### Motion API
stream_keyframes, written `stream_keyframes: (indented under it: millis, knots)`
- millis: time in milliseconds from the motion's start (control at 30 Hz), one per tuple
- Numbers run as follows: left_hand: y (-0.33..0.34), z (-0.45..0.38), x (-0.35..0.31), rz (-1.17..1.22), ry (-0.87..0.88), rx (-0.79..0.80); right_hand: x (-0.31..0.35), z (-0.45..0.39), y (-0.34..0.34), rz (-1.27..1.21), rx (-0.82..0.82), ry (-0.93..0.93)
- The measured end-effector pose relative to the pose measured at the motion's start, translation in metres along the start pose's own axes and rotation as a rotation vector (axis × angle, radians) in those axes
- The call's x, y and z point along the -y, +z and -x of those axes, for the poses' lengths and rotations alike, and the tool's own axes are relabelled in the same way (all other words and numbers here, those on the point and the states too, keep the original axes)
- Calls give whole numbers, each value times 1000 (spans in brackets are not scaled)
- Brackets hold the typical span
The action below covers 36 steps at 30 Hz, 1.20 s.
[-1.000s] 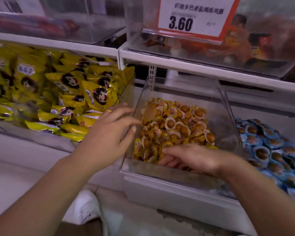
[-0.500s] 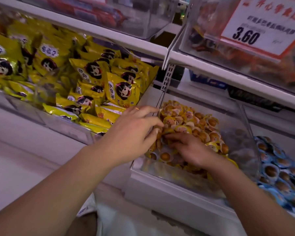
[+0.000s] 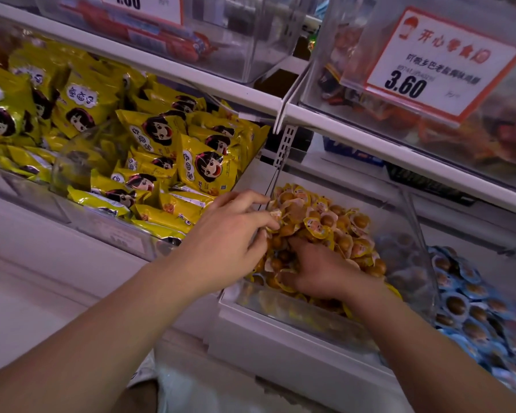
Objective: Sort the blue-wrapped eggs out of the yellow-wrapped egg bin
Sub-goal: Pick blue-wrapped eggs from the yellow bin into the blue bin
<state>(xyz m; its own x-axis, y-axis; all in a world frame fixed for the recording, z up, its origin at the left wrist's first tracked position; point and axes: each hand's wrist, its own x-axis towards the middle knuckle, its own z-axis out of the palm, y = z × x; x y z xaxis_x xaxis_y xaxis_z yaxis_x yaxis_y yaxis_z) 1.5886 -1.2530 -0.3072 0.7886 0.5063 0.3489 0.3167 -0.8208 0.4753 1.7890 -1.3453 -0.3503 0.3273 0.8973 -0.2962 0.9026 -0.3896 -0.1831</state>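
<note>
The clear bin (image 3: pixel 411 222) in the middle of the lower shelf holds a heap of yellow-wrapped eggs (image 3: pixel 337 222). My left hand (image 3: pixel 230 234) reaches over the bin's left wall, fingers spread, fingertips touching packets at the heap's left edge. My right hand (image 3: pixel 313 269) lies palm down on the front of the heap, its fingertips pushed in among the packets and partly hidden. I see no blue wrapper in this bin. The blue-wrapped eggs (image 3: pixel 465 296) lie in the neighbouring bin on the right.
Yellow snack bags (image 3: pixel 167 162) with a cartoon face fill the bin to the left. A white shelf edge (image 3: pixel 355 135) runs above, carrying clear bins and a 3.60 price tag (image 3: pixel 429 64). A white shoe (image 3: pixel 143 371) shows below.
The camera has swung left and closer. My left hand moved from the bin's outer wall onto the heap's left edge. My right hand slid from the front rim further into the pile.
</note>
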Motion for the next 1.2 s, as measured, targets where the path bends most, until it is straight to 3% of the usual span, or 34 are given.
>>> stream_keyframes:
  millis: [200, 433, 567, 667, 733, 833, 967, 1100, 1200]
  knots:
    - [2, 0, -2, -2, -27, 21, 1, -3, 6, -220, -96, 78]
    - [3, -1, -2, 2, -23, -5, 10, -5, 15, -19, -52, -145]
    - [3, 0, -1, -4, -21, -7, 11, -3, 10, -5, -40, -53]
    - [2, 1, 1, 14, -25, 1, 10, 11, -3, 3, -237, 15]
    - [2, 0, 1, 17, -20, -7, 15, 22, -11, -76, -320, -50]
    - [3, -1, -1, 17, -8, -14, 41, 26, -10, -96, -60, -269]
    - [1, 1, 1, 35, -11, -10, 44, 5, -15, -60, 170, -305]
    - [2, -1, 3, 14, -14, 9, 37, -1, -4, 253, 71, -311]
    - [2, -1, 4, 19, -16, 14, 38, 2, 9, 262, 23, -399]
